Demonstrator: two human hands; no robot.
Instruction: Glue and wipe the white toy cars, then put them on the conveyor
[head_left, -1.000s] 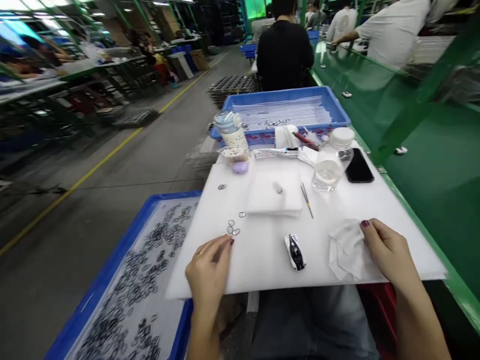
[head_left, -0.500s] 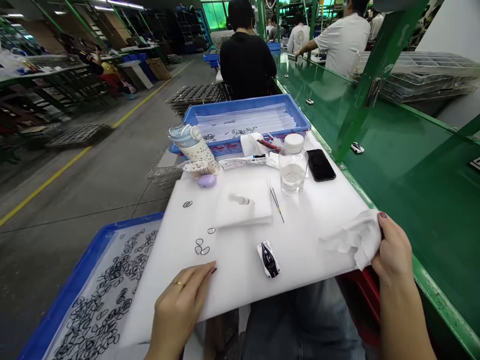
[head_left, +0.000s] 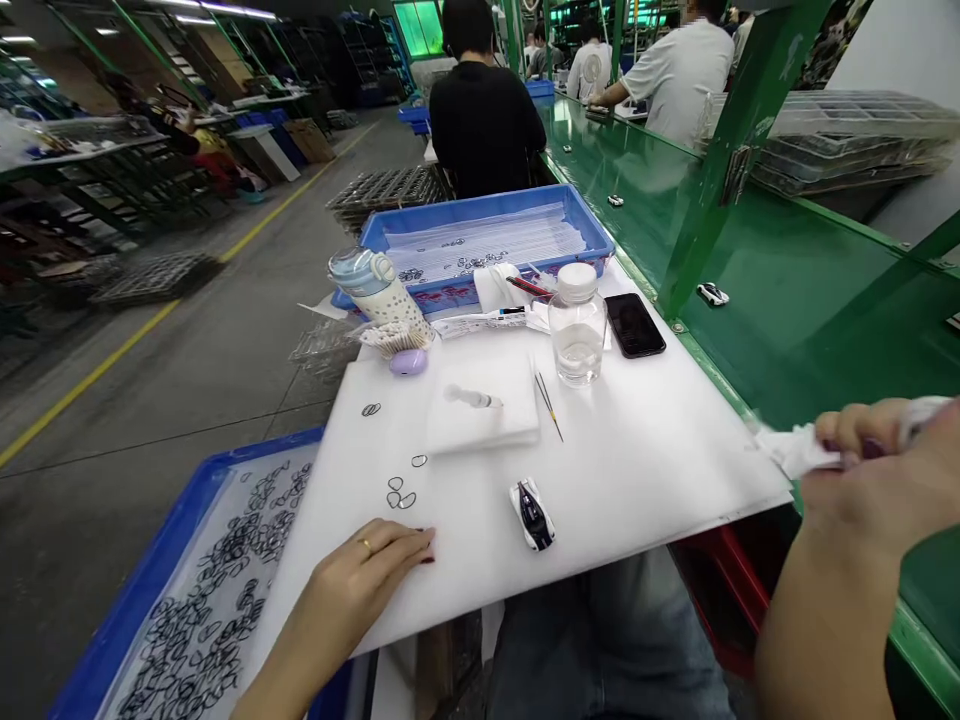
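Holding a White Tissue point(head_left: 795, 448) on the Right

We see our right hand point(head_left: 874, 490) at the right edge of the frame. Its fingers are curled in tight around the tissue, and white bits poke out on two sides. The picture is blurry there, so we can't tell if the tissue touches the white board point(head_left: 660, 450) or the green table point(head_left: 825, 330).

Our left hand point(head_left: 371, 570) rests low on the board, left of the middle of the frame. Its fingers lie close together, bent a little. We see nothing in them, but the underside is hidden, so we can't tell if they pinch something small.

To do this well, we think we should bunch the tissue up snugly, so no loose end drags. Our left hand should stay light and not bump the little rings point(head_left: 406, 501) just above it or the toy car point(head_left: 533, 515) to its right.

The tissue's loose end points to the left of the frame, and its long way runs nearly side to side. The toy car's long way runs steeply from upper left to lower right. We can't be sure which end is its front.
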